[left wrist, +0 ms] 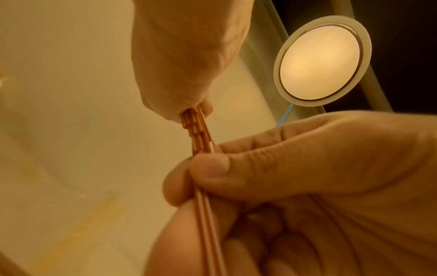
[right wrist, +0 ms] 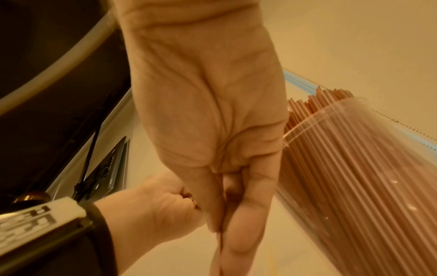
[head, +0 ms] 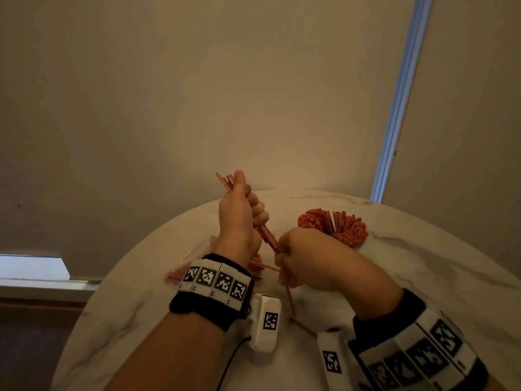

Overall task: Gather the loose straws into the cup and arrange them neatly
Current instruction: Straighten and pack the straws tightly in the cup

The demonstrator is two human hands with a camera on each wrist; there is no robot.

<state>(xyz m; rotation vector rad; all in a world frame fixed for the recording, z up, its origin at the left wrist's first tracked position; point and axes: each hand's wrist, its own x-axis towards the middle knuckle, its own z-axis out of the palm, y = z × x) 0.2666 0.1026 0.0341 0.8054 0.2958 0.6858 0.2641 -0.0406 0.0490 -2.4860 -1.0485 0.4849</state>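
My left hand (head: 242, 210) is raised above the table and grips a small bundle of orange straws (head: 266, 235) in its fist; the bundle's top ends stick out past the thumb. Lower and to the right, my right hand (head: 304, 263) pinches the bundle's bottom end, and one straw (head: 289, 294) hangs down from it. The left wrist view shows the bundle (left wrist: 198, 134) running between both hands. A clear cup (right wrist: 354, 168) packed with straws (head: 332, 227) stands just behind my right hand. Loose straws (head: 260, 266) lie on the table under my hands.
The round white marble table (head: 423, 263) stands close to a beige wall. More loose straws and a clear wrapper (head: 180, 273) lie at the left, and one straw (head: 303, 327) lies near the front. A round ceiling lamp (left wrist: 321, 63) shows overhead.
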